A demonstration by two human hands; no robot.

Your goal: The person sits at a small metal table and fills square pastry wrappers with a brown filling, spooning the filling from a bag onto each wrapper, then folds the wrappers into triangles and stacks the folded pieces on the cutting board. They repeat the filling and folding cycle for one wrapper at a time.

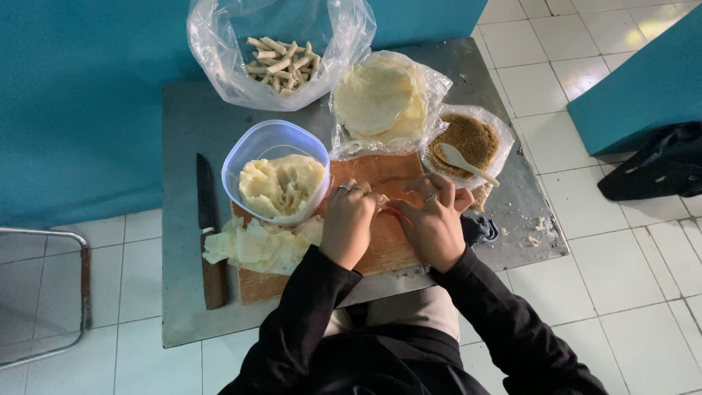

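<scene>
Both hands rest together on a wooden cutting board (pixel 380 241). My left hand (pixel 349 222) and my right hand (pixel 433 219), each with a ring, have their fingers curled around a small pale piece of wrapper between them, mostly hidden. To the left stands a clear plastic tub (pixel 276 170) of pale mashed filling. A heap of pale wrapper scraps (pixel 259 247) lies on the board's left part.
A knife (pixel 208 234) lies left of the board on the grey metal table (pixel 190 124). At the back sit a bag of rolled sticks (pixel 281 60), a bag of round wrappers (pixel 376 99) and a brown crumb bag with a white spoon (pixel 468 143). A dark bag (pixel 654 164) lies on the tiled floor.
</scene>
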